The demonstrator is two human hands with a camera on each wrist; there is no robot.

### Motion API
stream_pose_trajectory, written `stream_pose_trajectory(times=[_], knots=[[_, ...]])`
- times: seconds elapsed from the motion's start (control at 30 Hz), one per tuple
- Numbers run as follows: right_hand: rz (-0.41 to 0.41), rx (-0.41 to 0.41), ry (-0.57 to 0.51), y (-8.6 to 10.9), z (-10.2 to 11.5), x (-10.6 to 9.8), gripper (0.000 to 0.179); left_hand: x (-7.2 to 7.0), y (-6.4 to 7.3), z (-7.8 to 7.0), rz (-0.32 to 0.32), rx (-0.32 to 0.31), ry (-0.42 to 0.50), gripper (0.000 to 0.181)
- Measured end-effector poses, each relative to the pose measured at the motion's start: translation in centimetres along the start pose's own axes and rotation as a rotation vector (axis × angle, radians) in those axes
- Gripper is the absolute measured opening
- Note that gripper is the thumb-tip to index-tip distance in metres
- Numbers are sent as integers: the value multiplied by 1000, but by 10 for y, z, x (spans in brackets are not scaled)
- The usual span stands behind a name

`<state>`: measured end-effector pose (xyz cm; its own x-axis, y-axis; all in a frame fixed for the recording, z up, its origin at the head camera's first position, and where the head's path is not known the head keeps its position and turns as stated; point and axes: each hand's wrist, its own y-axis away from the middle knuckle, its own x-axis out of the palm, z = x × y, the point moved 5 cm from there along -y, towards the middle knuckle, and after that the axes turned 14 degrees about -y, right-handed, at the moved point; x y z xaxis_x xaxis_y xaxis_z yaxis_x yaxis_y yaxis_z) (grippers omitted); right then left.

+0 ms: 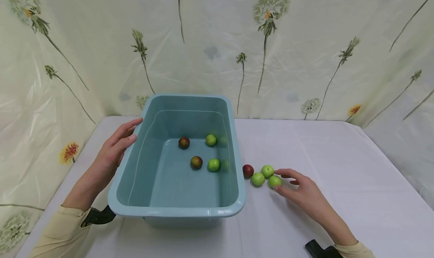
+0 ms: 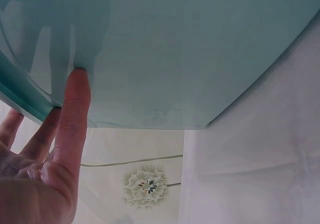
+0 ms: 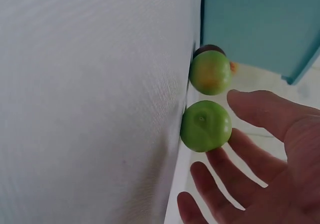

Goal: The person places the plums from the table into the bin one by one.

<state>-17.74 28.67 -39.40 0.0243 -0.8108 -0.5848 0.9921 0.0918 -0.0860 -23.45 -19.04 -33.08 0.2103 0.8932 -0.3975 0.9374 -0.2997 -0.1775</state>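
A blue plastic basin [image 1: 179, 211] stands on the table, two dark reddish fruits [image 1: 184, 142] and two green fruits [image 1: 211, 139] lying inside it. At its left side, my left hand [image 1: 113, 145] touches the rim with extended fingers; in the left wrist view a fingertip [image 2: 77, 83] meets the outer wall. Right of the basin is a small cluster: one dark red fruit [image 1: 248, 171] and three round green ones [image 1: 258, 179]. My right hand [image 1: 303, 192] reaches around the nearest green fruit [image 3: 206, 126], fingers spread and thumb apart from it.
A white cloth [image 1: 325, 156] covers the table. Behind and to the sides hangs a pale curtain [image 1: 210, 43] printed with dandelions. Black straps [image 1: 98, 215] with cameras sit on both wrists.
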Motion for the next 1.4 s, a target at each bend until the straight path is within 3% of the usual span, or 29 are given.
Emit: stream_pose_trajectory(times=[0.37,0.97,1.4], knots=[[59,0,5,-5,1,6,38,0,1,1,7,5,20,47],[13,-57,10,-4,6,1,35,0,2,2,2,-2,5,46],[2,-94,13,-15,20,-3,37,0,1,0,4,-7,26,47]])
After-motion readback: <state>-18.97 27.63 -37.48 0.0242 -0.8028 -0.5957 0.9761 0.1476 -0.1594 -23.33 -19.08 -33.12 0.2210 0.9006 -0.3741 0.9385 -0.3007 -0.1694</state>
